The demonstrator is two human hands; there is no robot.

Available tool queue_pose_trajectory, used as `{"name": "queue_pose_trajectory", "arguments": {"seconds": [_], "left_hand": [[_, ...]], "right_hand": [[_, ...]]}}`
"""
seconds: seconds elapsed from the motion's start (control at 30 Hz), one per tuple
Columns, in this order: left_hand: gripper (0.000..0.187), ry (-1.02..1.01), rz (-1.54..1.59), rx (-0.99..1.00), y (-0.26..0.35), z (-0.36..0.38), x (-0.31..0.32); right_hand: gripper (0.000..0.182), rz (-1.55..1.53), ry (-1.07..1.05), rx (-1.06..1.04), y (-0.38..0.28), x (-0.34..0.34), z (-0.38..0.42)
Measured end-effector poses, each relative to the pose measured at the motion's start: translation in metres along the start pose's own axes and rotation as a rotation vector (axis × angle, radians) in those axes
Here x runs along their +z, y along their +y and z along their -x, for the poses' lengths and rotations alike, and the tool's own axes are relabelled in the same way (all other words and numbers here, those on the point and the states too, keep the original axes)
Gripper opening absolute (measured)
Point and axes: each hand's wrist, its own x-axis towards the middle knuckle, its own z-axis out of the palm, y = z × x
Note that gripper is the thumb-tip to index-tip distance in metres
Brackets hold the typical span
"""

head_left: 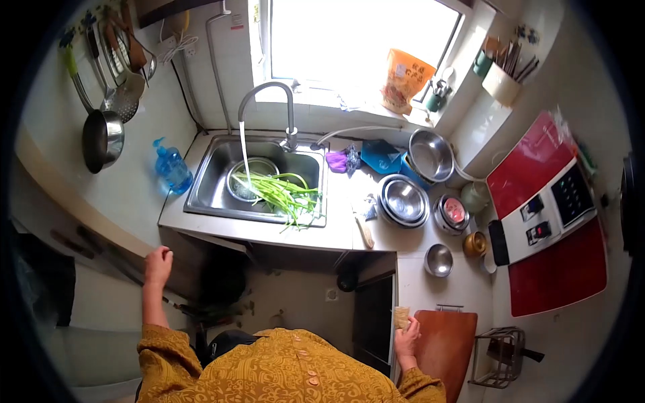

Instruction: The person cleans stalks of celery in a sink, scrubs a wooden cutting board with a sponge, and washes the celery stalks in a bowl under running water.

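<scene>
Wears a mustard patterned shirt (302, 366), close to the camera. Holds a small, pale, ridged thing (401, 316) in the right hand (406, 341), by the wooden board (447, 342). Curls the left hand (158, 266) into a loose fist, with nothing seen inside. Has long green stems (289, 195) already in the sink (232, 216), partly across the metal bowl (233, 181), with water (243, 149) running from the tap (291, 111). Shows no cut pieces; cannot tell how much remains.

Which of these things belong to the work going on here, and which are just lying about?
Seemingly in use:
running tap
green stalks
metal bowl in the sink
pale object at the right hand

Seemingly just lying about:
orange pouch
blue pump bottle
nested metal bowls
</scene>
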Motion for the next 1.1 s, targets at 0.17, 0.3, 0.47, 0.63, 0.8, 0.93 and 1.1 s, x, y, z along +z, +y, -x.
{"name": "queue_pose_trajectory", "arguments": {"seconds": [0.17,0.3,0.47,0.63,0.8,0.93,1.1], "left_hand": [[0.024,-0.104,0.001,-0.091,-0.039,-0.075,0.017],[0.029,-0.237,0.040,0.025,-0.019,-0.125,0.036],[0.028,-0.405,0.107,0.140,0.054,-0.150,0.043],[0.033,-0.627,0.014,0.107,0.083,-0.150,0.073],[0.033,-0.715,-0.150,-0.057,0.089,-0.148,0.068],[0.033,-0.699,-0.154,-0.130,0.081,-0.166,0.085],[0.032,-0.584,0.154,-0.151,0.050,-0.198,0.160]], "right_hand": [[0.043,-0.341,-0.083,0.092,-0.119,0.003,-0.032],[0.039,-0.622,-0.215,0.092,-0.175,0.030,-0.073],[0.028,-0.469,-0.259,-0.131,-0.247,0.056,-0.165],[0.022,-0.270,-0.239,-0.377,-0.281,0.116,-0.278],[0.027,0.068,-0.086,-0.548,-0.268,0.186,-0.380],[0.034,0.105,-0.059,-0.459,-0.294,0.192,-0.398],[0.034,-0.085,-0.143,-0.610,-0.336,0.212,-0.384]]}}
